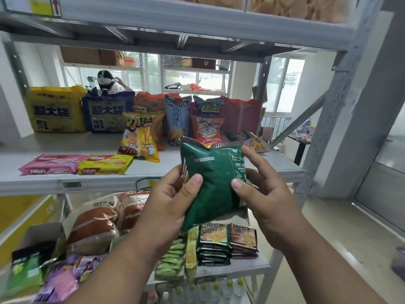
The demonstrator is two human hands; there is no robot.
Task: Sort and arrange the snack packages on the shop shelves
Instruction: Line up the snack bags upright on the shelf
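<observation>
Head view showed a dark green, puffed foil snack bag (213, 185) held upright between both hands, in front of the grey metal middle shelf (153, 172) and just below its front edge. By its look the bag was light, air-filled and soft; the glossy film was judged slippery, and the contents probably brittle, so a hard squeeze could crush them. Best purchase was judged to be on the side edges or the crimped top seal, not the swollen centre. Left hand (173, 200) gripped the bag's left edge, thumb pressed on the printed back panel, fingers hidden behind. Right hand (260, 189) held the right edge, thumb on the panel, index finger reaching up toward the upper corner; both grips were narrow, closed on the film. Behind the bag, on the middle shelf, stood a yellow fries packet (141, 139) and a red corn-snack packet (207, 130); room for the bag appeared near that shelf's front right.
</observation>
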